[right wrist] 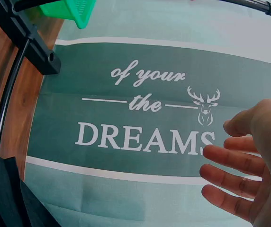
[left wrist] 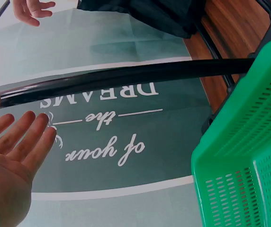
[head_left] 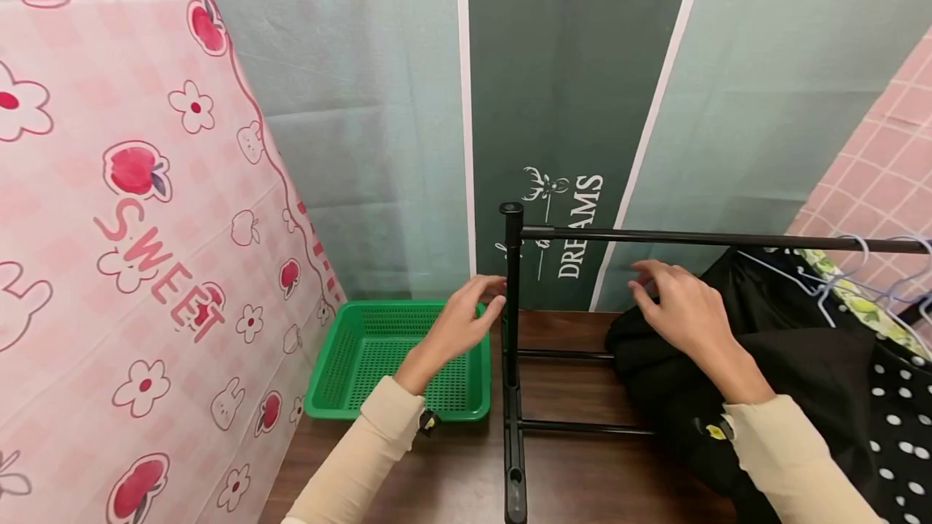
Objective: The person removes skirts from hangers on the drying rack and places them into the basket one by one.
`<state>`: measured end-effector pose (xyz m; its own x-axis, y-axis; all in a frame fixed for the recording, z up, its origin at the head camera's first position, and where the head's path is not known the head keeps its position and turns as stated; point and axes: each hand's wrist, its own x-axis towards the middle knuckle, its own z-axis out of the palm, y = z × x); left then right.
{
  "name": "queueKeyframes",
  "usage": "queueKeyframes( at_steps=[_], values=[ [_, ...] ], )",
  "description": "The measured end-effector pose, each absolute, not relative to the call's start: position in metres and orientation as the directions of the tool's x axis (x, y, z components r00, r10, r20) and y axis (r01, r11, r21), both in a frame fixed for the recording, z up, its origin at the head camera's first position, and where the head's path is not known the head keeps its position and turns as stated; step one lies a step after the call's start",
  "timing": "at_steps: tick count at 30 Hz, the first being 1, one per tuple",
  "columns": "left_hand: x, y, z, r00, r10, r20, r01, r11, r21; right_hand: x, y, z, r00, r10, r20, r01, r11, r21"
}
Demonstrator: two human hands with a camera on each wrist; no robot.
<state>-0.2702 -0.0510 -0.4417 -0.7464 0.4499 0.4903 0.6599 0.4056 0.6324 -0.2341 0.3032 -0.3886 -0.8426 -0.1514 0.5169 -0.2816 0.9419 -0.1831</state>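
Note:
My left hand [head_left: 466, 315] is beside the upright post [head_left: 513, 306] of a black clothes rack, fingers loosely bent and nothing in them. In the left wrist view that hand [left wrist: 17, 156] shows its palm, with the fingers spread near the post [left wrist: 126, 80]. My right hand [head_left: 684, 306] hovers below the rack's top rail [head_left: 655, 237], over a black garment [head_left: 786, 362] that hangs there. Seen from the right wrist, the hand [right wrist: 249, 165] has parted, relaxed fingers and holds nothing.
A green plastic basket [head_left: 342, 395] stands on the brown wooden surface [head_left: 582, 475], left of the rack. Pale hangers [head_left: 830, 281] hang on the rail at the right, near a polka-dot garment [head_left: 899, 427]. A pink printed curtain [head_left: 146, 249] borders the left side.

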Motion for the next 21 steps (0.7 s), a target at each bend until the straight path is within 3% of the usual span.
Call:
queueKeyframes(
  at_steps=[7,21],
  values=[
    [-0.267,-0.042,-0.441,-0.790,0.443,0.423,0.600,0.421,0.680,-0.228,0.308,-0.386,-0.825,-0.143,0.546,-0.282,0.943,-0.178],
    [-0.267,-0.034,-0.443,-0.806,0.447,0.389,0.569,0.399,0.719,-0.216,0.321,-0.381,-0.810,-0.121,0.574,-0.261,0.951,-0.168]
  ],
)
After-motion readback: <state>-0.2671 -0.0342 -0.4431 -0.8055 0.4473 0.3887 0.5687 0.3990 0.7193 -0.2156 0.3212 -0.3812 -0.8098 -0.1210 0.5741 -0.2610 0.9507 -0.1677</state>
